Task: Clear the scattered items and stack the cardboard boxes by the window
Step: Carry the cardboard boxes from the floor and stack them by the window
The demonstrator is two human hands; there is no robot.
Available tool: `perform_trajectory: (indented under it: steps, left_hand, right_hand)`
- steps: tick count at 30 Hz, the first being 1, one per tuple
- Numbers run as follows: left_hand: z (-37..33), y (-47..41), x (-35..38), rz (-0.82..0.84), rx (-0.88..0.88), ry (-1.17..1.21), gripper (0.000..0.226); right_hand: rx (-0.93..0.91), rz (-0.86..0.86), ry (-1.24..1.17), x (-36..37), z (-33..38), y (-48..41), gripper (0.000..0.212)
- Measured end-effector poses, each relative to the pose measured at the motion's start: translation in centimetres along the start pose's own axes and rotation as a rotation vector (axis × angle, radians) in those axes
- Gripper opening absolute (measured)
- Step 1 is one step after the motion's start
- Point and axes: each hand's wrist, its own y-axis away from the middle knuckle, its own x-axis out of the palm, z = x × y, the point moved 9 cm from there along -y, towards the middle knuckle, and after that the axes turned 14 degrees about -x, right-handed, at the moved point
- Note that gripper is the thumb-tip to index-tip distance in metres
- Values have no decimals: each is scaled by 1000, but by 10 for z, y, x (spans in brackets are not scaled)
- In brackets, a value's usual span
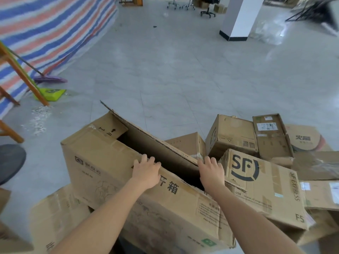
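A large open cardboard box (102,158) with black printing lies tilted on top of other boxes in front of me. One of its long flaps (146,136) stands up. My left hand (146,171) grips the near top edge of this box, fingers curled over the rim. At the right end of the opening my right hand (211,171) grips the same edge. Right beside it lies a box with an SF logo (264,182). More boxes (236,136) are piled behind it.
A flattened box (55,215) lies at the lower left. A green dustpan (50,94), a purple broom (49,79) and wooden legs (23,76) stand at the left by a striped tarp (45,24). White debris (39,118) speckles the grey tiled floor. A white pillar (240,17) stands far back.
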Motion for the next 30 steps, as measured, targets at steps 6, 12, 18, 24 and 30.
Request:
perform_trajectory:
  steps: [6, 12, 18, 24, 30]
  left_hand:
    - [-4, 12, -33, -144, 140, -28, 45]
    - [5, 41, -57, -238, 218, 103, 48]
    - [11, 57, -56, -276, 282, 145, 42]
    - [17, 59, -43, -224, 260, -43, 45]
    - [35, 58, -55, -309, 142, -109, 54]
  right_hand:
    - [-130, 11, 151, 6, 8, 15, 60]
    - [-427, -4, 359, 14, -2, 23, 104]
    - [-472, -85, 261, 10, 19, 24, 46]
    - [-286, -139, -20, 8, 12, 38, 57]
    - [54, -93, -208, 11, -18, 47, 46]
